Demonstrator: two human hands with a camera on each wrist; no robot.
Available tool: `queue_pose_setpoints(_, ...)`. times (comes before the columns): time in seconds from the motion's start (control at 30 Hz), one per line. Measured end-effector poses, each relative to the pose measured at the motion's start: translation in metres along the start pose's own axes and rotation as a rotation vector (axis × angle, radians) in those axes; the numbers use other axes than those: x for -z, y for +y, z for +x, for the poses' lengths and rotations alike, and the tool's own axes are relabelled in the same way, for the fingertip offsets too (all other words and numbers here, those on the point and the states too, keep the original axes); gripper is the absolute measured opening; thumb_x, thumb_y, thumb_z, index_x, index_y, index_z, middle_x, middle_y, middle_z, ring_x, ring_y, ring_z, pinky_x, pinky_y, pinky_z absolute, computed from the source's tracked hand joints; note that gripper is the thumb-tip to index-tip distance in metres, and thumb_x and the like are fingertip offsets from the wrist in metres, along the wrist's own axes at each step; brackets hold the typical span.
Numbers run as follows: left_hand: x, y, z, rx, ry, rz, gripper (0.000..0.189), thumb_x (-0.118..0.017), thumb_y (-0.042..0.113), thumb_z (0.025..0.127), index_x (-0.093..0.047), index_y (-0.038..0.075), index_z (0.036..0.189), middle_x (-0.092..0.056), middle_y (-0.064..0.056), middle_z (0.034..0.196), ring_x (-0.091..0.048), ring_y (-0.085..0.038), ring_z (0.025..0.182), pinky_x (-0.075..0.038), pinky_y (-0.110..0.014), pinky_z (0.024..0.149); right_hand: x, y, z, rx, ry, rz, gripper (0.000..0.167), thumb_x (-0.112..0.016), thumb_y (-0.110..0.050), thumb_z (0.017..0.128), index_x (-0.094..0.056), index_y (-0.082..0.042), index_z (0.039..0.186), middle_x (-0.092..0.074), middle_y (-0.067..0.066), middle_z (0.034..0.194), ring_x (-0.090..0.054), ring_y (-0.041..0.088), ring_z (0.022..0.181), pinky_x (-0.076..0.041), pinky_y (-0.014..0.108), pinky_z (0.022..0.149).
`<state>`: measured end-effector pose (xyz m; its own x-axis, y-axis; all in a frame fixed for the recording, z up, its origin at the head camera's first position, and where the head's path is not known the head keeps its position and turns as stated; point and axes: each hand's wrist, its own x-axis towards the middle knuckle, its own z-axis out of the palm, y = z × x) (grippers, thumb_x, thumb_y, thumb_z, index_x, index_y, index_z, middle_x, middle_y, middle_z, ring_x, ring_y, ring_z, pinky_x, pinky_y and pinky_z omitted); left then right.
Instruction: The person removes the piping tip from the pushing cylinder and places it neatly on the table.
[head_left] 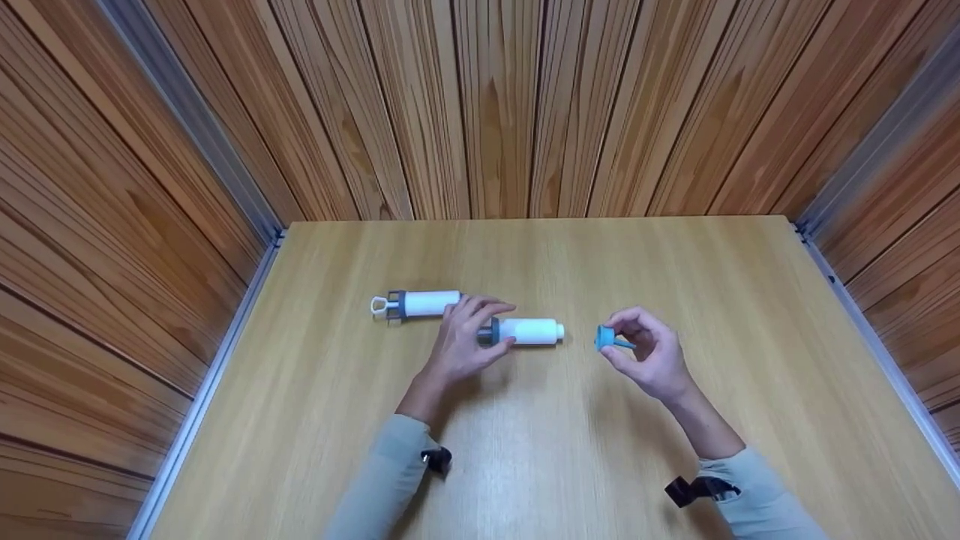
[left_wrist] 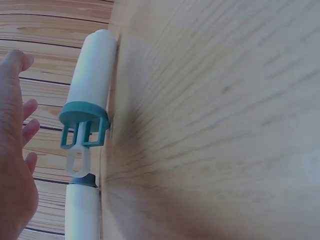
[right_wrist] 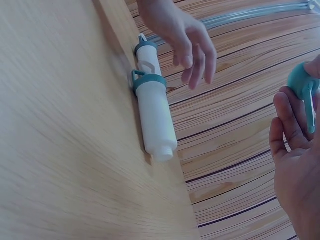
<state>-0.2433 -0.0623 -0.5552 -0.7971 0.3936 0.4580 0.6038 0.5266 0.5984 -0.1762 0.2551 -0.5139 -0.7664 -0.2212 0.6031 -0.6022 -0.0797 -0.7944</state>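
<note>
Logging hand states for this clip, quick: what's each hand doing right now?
Left hand: open, holding nothing, hovering over the plunger end of the nearer white cylinder.
Right hand: closed, pinching the small blue cap.

On the desk (head_left: 525, 465), the far cylinder (head_left: 431, 303) lies to the left of and slightly behind the near cylinder (head_left: 526, 331). The left hand (head_left: 466, 341) hangs above the near cylinder's left end; the cap (head_left: 605, 337) sits between the fingers of the right hand (head_left: 654, 356), right of that cylinder and apart from it. Behind the desk stands the back wall (head_left: 495, 112).
</note>
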Motion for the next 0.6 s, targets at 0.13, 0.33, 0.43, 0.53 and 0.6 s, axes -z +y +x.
queue_pose_setpoints(0.13,0.004,0.005,-0.002,0.007,0.011,-0.024,0.047,-0.090,0.025,0.096,-0.076,0.021,0.141,-0.076,-0.006,0.138,-0.067,-0.030,0.133,-0.050,-0.058,0.116,-0.003,0.005,-0.002,0.004,0.008,0.013,0.035,-0.063,0.034,0.081,-0.055,0.028,0.114,-0.077,-0.013,0.111,-0.073,-0.001,0.100,-0.061,0.015,0.090)
queue_pose_setpoints(0.33,0.010,0.013,-0.007,-0.013,0.016,-0.048,0.042,-0.087,0.028,0.101,-0.077,0.022,0.142,-0.078,-0.005,0.139,-0.068,-0.027,0.134,-0.052,-0.057,0.118,-0.005,0.011,-0.006,-0.002,-0.001,0.022,0.036,-0.064,0.034,0.082,-0.058,0.027,0.116,-0.077,-0.011,0.111,-0.073,0.000,0.100,-0.061,0.015,0.091)
queue_pose_setpoints(0.43,0.011,0.016,-0.010,-0.036,0.038,-0.072,0.041,-0.087,0.026,0.101,-0.079,0.020,0.140,-0.079,-0.005,0.137,-0.070,-0.027,0.133,-0.055,-0.054,0.115,-0.006,0.012,-0.005,-0.013,-0.005,0.011,0.036,-0.066,0.034,0.082,-0.060,0.025,0.117,-0.077,-0.012,0.111,-0.073,0.000,0.100,-0.062,0.015,0.091)
queue_pose_setpoints(0.53,0.012,0.019,-0.011,-0.056,0.061,-0.125,0.037,-0.088,0.022,0.100,-0.080,0.017,0.136,-0.080,-0.005,0.134,-0.072,-0.026,0.131,-0.058,-0.048,0.114,-0.007,0.012,-0.005,-0.012,-0.010,0.018,0.037,-0.066,0.034,0.083,-0.061,0.025,0.118,-0.077,-0.010,0.112,-0.073,0.002,0.101,-0.062,0.016,0.093)
queue_pose_setpoints(0.6,0.012,0.022,-0.011,-0.070,0.072,-0.170,0.034,-0.089,0.019,0.099,-0.082,0.015,0.133,-0.080,-0.006,0.133,-0.073,-0.026,0.129,-0.061,-0.044,0.113,-0.008,0.013,-0.005,-0.014,-0.013,0.018,0.037,-0.066,0.034,0.083,-0.062,0.026,0.119,-0.078,-0.009,0.113,-0.073,0.002,0.101,-0.062,0.016,0.095)
